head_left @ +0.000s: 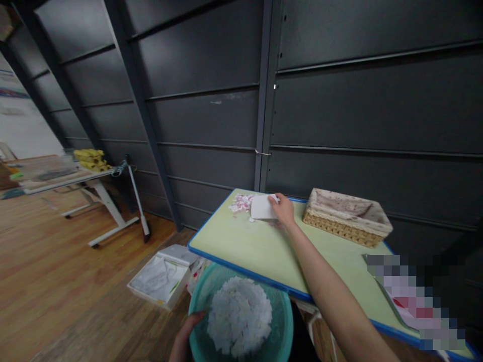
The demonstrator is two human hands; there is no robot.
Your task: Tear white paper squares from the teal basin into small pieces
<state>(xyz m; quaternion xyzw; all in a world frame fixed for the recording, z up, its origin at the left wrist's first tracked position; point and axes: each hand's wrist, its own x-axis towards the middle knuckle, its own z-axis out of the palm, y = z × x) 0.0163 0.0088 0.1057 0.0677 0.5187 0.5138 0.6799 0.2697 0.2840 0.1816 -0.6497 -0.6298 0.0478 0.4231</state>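
My right hand [284, 208] reaches out over the pale green table [226, 241] and grips a white rectangular card [263, 206] by its right side. Beside the card's left edge lies a small heap of pink and white paper scraps [241, 202]. Down in front of me, my left hand [188, 329] is closed on the left rim of a teal plastic basket [287, 322], just below the table's front edge. A large mound of white paper scraps [241, 317] sits inside this basket.
A woven basket with a cloth lining [347, 231] stands at the table's back right. An open white box [160, 279] rests on the wooden floor to the left. Farther left is a wheeled table [105, 201] bearing a yellow bundle [91, 160]. Dark wall panels [204, 120] rise behind.
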